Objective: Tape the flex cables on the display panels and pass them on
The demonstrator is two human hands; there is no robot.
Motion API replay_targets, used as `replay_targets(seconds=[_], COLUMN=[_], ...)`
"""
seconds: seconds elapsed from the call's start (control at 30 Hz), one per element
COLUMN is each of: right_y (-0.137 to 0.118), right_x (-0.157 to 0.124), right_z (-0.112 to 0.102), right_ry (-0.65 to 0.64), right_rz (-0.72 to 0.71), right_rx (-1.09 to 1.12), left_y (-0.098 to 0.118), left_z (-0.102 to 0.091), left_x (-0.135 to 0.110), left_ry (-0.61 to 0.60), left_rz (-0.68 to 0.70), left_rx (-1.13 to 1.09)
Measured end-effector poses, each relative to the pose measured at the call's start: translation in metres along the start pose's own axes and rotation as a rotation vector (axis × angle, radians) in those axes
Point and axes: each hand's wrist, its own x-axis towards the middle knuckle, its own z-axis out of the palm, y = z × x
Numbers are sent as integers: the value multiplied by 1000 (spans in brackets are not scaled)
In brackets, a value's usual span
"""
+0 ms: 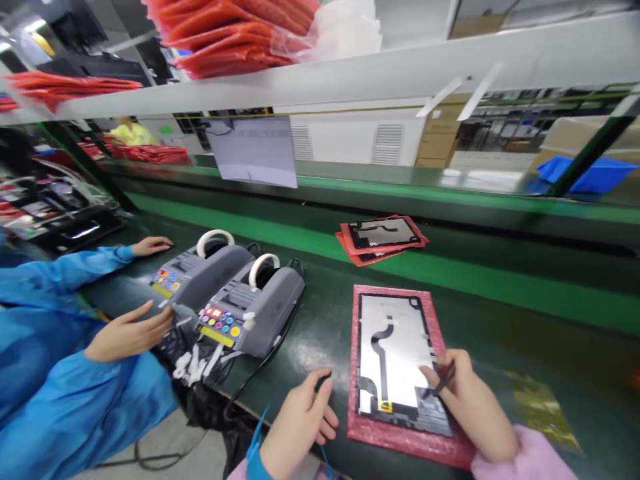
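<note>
A flat display panel (395,360) with a silver back, black border and black ribbon cable lies on a pink bubble-wrap bag (400,437) in front of me. My right hand (473,403) is over the panel's right edge, its fingers closed round a slim dark tool (443,381), perhaps tweezers, with the tip pointing down at the panel. Left of the bag, my left hand (303,423) hovers near the bench edge. Its thumb and index finger pinch a small black piece (323,382). A blue band (256,443) circles that wrist.
Two grey tape dispensers (255,303) stand to the left, with white scraps (193,367) before them. A co-worker's hand (133,331) is close to them. More panels on red bags (383,237) lie behind. Yellowish film (543,407) is at right. A shelf (350,73) runs overhead.
</note>
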Motion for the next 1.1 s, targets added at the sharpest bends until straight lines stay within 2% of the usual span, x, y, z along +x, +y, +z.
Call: replay_targets(seconds=[0.1, 0.2, 0.3, 0.4, 0.5, 0.57, 0.63, 0.7, 0.8, 0.9, 1.1], right_y=[4, 11, 20, 25, 23, 20, 18, 20, 28, 36, 44], right_x=[-6, -8, -9, -10, -11, -12, -14, -16, -16, -14, -13], right_z=[-11, -15, -12, -10, -12, -13, -14, -13, -11, -10, -9], right_ry=[-57, -53, -32, -21, 9, 21, 13, -8, -37, -52, -51], right_rz=[109, 121, 79, 49, 26, 15, 10, 32, 84, 86, 38], right_rx=[-196, -178, -156, -153, -123, -100, -86, -86, -92, -78, -63], left_y=[-4, -4, -1, 1, -1, -5, -6, -4, 5, 14, 23], left_z=[-54, -107, -138, -139, -120, -106, -101, -105, -124, -139, -136], left_x=[-16, -28, -30, -25, -22, -21, -20, -15, -9, -6, -6], left_ry=[191, 418, 560, 645, 727, 731, 732, 766, 825, 820, 776], left_rz=[35, 105, 163, 257, 377, 407, 420, 445, 479, 465, 451], left_rx=[-88, -212, -321, -413, -502, -537, -550, -551, -525, -477, -373])
